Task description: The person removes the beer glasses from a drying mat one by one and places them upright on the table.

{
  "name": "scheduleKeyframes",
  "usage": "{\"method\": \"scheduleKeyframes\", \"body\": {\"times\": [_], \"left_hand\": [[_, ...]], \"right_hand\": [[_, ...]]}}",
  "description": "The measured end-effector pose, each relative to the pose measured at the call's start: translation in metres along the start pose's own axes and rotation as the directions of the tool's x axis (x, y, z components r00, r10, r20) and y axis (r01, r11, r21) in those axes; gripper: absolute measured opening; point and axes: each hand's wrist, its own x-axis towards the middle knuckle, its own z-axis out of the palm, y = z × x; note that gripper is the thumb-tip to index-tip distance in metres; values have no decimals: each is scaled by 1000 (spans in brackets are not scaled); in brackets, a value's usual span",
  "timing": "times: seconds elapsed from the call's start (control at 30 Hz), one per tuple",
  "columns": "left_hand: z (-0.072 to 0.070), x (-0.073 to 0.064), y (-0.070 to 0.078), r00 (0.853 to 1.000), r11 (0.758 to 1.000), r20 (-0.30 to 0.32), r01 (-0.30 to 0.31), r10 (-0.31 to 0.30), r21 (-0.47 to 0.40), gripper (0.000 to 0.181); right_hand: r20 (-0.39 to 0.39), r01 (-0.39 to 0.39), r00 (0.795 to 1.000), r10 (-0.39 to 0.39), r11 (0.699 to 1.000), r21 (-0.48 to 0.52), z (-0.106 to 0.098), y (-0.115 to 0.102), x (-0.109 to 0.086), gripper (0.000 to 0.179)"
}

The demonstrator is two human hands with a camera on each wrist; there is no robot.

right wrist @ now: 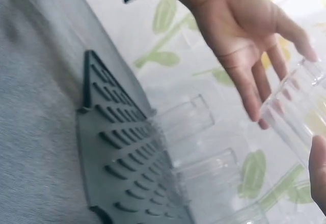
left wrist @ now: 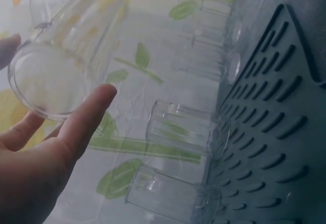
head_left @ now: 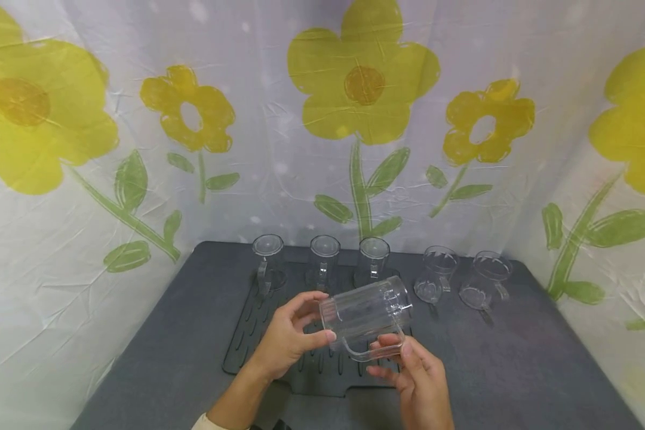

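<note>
A clear handled mug [head_left: 362, 310] is held tilted on its side above a dark ridged mat [head_left: 247, 334]. My left hand [head_left: 287, 340] grips the mug's left end, thumb and fingers on either side of it. In the left wrist view, the round end of the mug sits between the thumb and fingers of my left hand [left wrist: 46, 163]. On the other side, my right hand [head_left: 421, 376] pinches the mug's handle between thumb and fingers. The right wrist view shows only part of the mug [right wrist: 298, 102] at its right edge.
Several more clear mugs line the back of the dark table [head_left: 166, 370]. Three, including the leftmost mug [head_left: 269, 263], stand upside down along the mat's far edge. Two upright mugs [head_left: 435, 275] are to their right. A flower-printed curtain [head_left: 269, 161] surrounds the table.
</note>
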Motion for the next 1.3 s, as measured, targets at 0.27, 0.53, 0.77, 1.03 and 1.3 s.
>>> {"method": "scheduleKeyframes", "body": {"times": [0.27,0.53,0.77,1.03,1.3], "left_hand": [[3,1,-2,997,999,65,39,-39,-7,70],[3,2,-6,994,986,82,61,-74,155,79],[5,2,-15,992,960,102,41,-71,276,88],[9,3,-20,991,956,128,3,-43,293,80],[7,5,-23,990,951,133,5,-49,309,85]], "right_hand": [[127,63,989,-73,995,81,-5,-6,11,43],[182,-60,982,39,992,107,0,-18,17,41],[173,-144,978,115,975,167,16,-22,16,36],[65,-179,983,173,980,91,35,-24,14,30],[-39,-215,976,213,976,-41,38,-20,15,37]]}}
